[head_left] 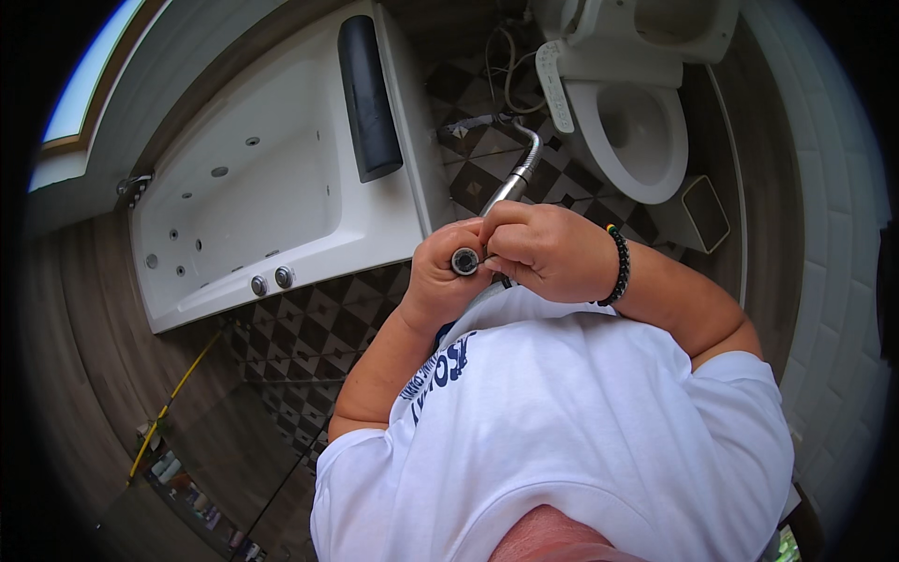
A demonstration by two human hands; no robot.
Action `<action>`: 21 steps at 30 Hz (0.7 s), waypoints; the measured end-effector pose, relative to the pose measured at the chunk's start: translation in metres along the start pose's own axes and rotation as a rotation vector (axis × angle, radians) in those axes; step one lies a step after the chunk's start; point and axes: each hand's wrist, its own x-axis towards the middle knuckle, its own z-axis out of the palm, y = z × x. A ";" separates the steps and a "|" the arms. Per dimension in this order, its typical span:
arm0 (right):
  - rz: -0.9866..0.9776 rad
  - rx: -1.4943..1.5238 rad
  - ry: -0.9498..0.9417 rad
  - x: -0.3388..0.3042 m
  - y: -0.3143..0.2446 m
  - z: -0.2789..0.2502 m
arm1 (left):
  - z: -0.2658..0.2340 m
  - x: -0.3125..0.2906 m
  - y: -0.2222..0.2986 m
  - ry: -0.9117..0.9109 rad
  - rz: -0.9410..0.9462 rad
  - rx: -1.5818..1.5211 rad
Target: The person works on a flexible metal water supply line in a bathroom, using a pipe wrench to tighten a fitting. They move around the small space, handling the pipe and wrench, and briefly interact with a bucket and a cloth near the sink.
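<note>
Two hands point(557, 251) at metal tube point(508, 190), bathtub point(348, 247), toilet point(674, 140)

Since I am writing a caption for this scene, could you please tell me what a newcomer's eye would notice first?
Probably the shiny metal tool with a bent end, at the centre, held in the left grip with the right grip close by. Next, the black cushion on the white bathtub, upper left, and the white toilet at upper right.

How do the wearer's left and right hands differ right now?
The left hand wraps around a round-ended cylinder; the right hand bunches its fingers beside that end. The right has a dark beaded bracelet at its wrist; the left shows none. Both are ungloved and close together.
</note>
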 end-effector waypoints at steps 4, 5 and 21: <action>0.038 -0.013 0.043 0.000 -0.002 0.002 | 0.004 -0.002 0.004 0.051 -0.121 -0.099; 0.017 -0.028 0.028 -0.001 -0.002 0.001 | 0.003 -0.001 0.003 0.027 -0.106 -0.092; 0.011 -0.127 0.044 -0.006 -0.002 -0.004 | 0.009 0.002 -0.002 0.029 -0.110 0.074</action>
